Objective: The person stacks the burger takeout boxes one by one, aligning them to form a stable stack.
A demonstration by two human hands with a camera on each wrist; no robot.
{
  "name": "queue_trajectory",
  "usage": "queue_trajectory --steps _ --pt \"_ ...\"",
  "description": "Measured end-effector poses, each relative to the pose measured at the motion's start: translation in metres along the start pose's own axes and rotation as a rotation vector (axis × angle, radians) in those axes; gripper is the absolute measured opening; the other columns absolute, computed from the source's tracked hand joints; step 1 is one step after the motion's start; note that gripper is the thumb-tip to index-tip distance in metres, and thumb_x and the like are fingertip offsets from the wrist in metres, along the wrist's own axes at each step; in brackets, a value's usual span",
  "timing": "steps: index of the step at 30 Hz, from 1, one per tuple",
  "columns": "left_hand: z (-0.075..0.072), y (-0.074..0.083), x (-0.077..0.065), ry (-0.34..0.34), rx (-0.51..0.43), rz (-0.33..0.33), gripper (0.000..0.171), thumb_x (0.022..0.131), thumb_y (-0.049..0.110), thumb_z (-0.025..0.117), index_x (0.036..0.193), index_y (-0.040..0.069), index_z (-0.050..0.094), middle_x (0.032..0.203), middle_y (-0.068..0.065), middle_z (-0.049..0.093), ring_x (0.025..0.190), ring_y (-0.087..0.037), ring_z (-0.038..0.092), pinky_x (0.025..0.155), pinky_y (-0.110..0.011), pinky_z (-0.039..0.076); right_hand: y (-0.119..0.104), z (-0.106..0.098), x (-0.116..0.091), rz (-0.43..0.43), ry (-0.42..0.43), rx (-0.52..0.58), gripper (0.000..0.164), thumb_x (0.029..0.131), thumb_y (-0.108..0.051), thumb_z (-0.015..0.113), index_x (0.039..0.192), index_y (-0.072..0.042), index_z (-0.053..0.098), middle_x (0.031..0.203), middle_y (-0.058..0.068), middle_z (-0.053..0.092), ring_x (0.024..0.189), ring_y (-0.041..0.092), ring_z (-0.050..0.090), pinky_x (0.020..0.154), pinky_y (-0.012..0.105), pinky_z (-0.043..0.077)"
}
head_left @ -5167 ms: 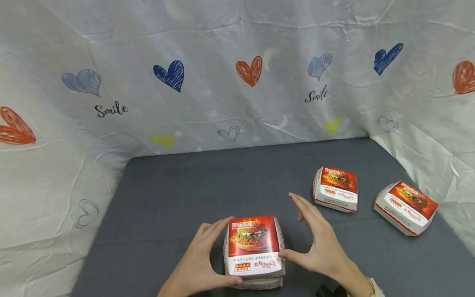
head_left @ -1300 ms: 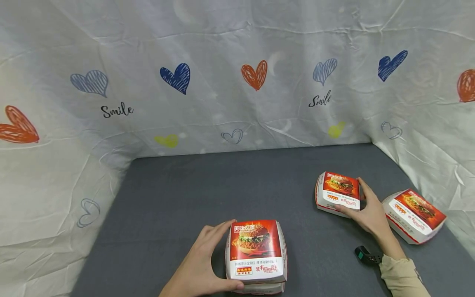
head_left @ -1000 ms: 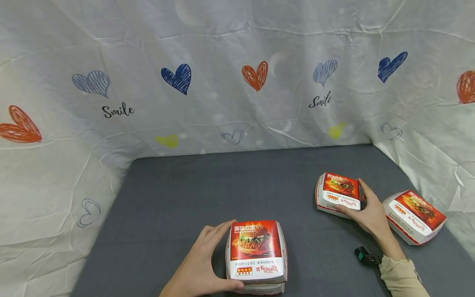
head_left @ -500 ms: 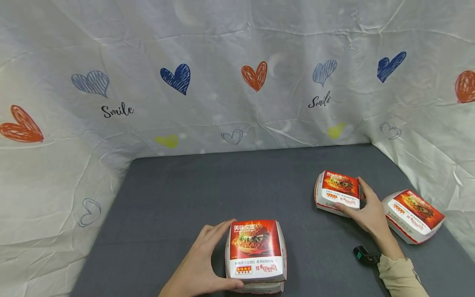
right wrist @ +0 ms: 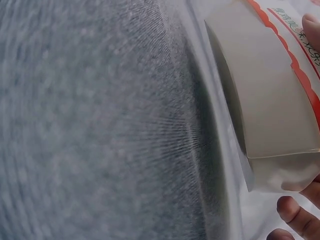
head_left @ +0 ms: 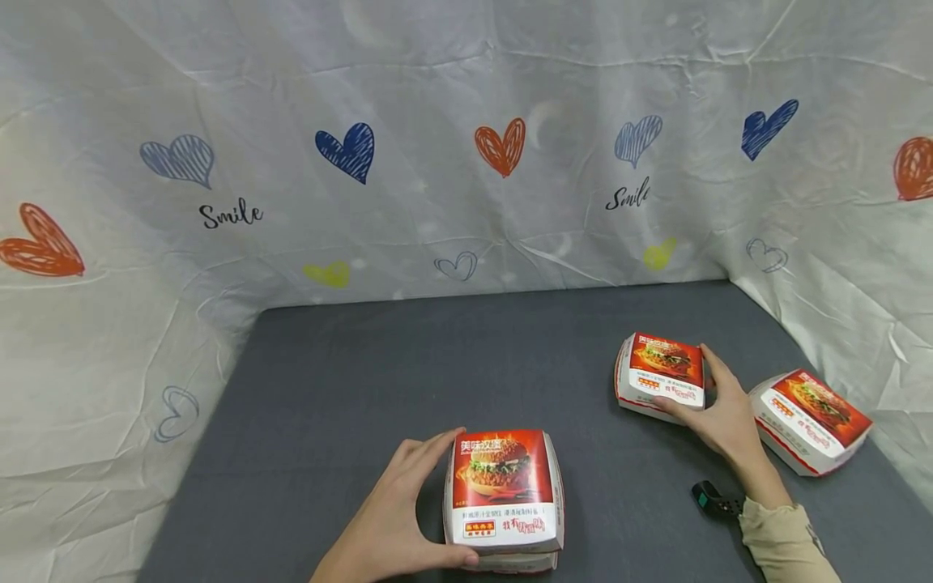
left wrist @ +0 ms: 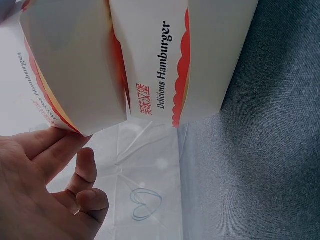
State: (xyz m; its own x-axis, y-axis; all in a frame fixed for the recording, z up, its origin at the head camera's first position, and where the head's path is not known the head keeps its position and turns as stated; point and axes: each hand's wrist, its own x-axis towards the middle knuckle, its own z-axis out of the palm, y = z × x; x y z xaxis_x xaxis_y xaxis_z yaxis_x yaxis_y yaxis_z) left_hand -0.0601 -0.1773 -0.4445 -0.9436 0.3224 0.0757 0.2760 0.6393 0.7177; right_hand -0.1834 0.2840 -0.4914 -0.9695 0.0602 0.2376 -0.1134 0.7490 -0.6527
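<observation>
A: Entry one, leftmost?

B: Left hand [head_left: 394, 510], bare. It is pinching the upper white-and-red cardboard burger box [head_left: 503, 486] by its left corners, thumb near, fingers far.

A: Beneath?

B: A matching lower box [head_left: 513, 562], mostly hidden. The two are forming the stack, our landmark, on the dark grey cloth [head_left: 408, 372].

A: Next, rightward?

B: A third white-and-red cardboard burger box [head_left: 649, 382], lying beyond and right of the stack. The right hand [head_left: 729, 421] is gripping it, thumb at the near side, fingers at the right. The right wrist view is not settling whether it is resting on the cloth.

A: Last item?

B: A fourth white-and-red cardboard burger box [head_left: 812, 421], sitting farthest right of the stack, turned at an angle, just beside the right wrist.

A: Step in hand?

B: Apparently taking up the third box while the left hand is steadying the stack. The next move is probably calling for an even hold, a level box and clearance from the fourth.

A: Appearance?

B: The third box is showing a glossy burger picture on red, a white lettered band, sloping sides and scalloped red trim. Its lid is looking closed, its edges uncrushed.
</observation>
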Motion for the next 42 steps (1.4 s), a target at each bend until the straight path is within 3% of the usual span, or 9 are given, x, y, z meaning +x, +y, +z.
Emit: queue_trajectory --steps 10,15,19,27,33,38,42 --pt "0.0 0.002 0.001 -0.011 -0.009 -0.045 0.12 0.06 0.074 0.093 0.162 0.049 0.035 0.126 0.014 0.051 0.116 -0.011 0.045 0.089 -0.039 0.056 -0.012 -0.004 -0.001 -0.033 0.047 0.023 0.113 0.081 -0.042 0.089 0.169 -0.007 0.026 0.128 0.025 0.054 0.114 0.036 0.047 0.091 0.056 0.038" --pt "-0.001 0.002 0.001 -0.02 -0.007 -0.047 0.12 0.061 0.073 0.094 0.162 0.047 0.035 0.126 0.012 0.051 0.116 -0.013 0.045 0.088 -0.039 0.056 -0.024 -0.006 -0.002 -0.055 0.08 0.01 0.112 0.079 -0.04 0.091 0.167 -0.006 0.031 0.123 0.021 0.056 0.107 0.029 0.048 0.081 0.037 0.036" --pt "0.0 0.002 0.0 -0.012 -0.001 -0.023 0.12 0.062 0.073 0.093 0.163 0.047 0.034 0.126 0.012 0.051 0.115 -0.014 0.046 0.088 -0.039 0.055 -0.033 -0.007 -0.003 -0.08 0.097 0.03 0.112 0.078 -0.037 0.092 0.167 -0.007 0.032 0.132 0.022 0.056 0.105 0.023 0.046 0.075 0.025 0.033" --pt "0.0 0.001 0.0 -0.005 0.005 -0.007 0.119 0.062 0.073 0.093 0.163 0.047 0.034 0.125 0.012 0.052 0.115 -0.013 0.045 0.087 -0.039 0.056 -0.048 -0.007 -0.002 -0.151 0.134 0.097 0.113 0.075 -0.028 0.096 0.168 -0.011 0.033 0.145 0.02 0.054 0.103 0.01 0.043 0.077 0.007 0.037" --pt "0.0 0.001 0.0 -0.002 0.006 -0.009 0.119 0.062 0.073 0.093 0.162 0.047 0.034 0.126 0.013 0.052 0.115 -0.013 0.046 0.087 -0.039 0.055 -0.065 -0.012 -0.006 -0.183 0.135 0.132 0.117 0.073 -0.024 0.098 0.169 -0.019 0.032 0.159 0.018 0.048 0.111 0.005 0.044 0.081 0.006 0.039" --pt "0.0 0.001 0.0 -0.004 0.004 -0.01 0.119 0.062 0.073 0.093 0.162 0.047 0.035 0.126 0.013 0.052 0.115 -0.012 0.046 0.088 -0.039 0.055 -0.079 -0.013 -0.01 -0.224 0.151 0.159 0.12 0.068 -0.021 0.1 0.168 -0.026 0.034 0.163 0.014 0.046 0.118 -0.001 0.042 0.08 0.013 0.038" --pt "0.0 0.001 0.0 -0.001 0.004 -0.002 0.119 0.062 0.073 0.093 0.162 0.047 0.035 0.127 0.013 0.054 0.115 -0.012 0.045 0.088 -0.04 0.055 -0.089 -0.013 -0.013 -0.259 0.161 0.183 0.121 0.066 -0.018 0.099 0.168 -0.025 0.035 0.163 0.014 0.046 0.114 0.001 0.044 0.079 0.016 0.038"
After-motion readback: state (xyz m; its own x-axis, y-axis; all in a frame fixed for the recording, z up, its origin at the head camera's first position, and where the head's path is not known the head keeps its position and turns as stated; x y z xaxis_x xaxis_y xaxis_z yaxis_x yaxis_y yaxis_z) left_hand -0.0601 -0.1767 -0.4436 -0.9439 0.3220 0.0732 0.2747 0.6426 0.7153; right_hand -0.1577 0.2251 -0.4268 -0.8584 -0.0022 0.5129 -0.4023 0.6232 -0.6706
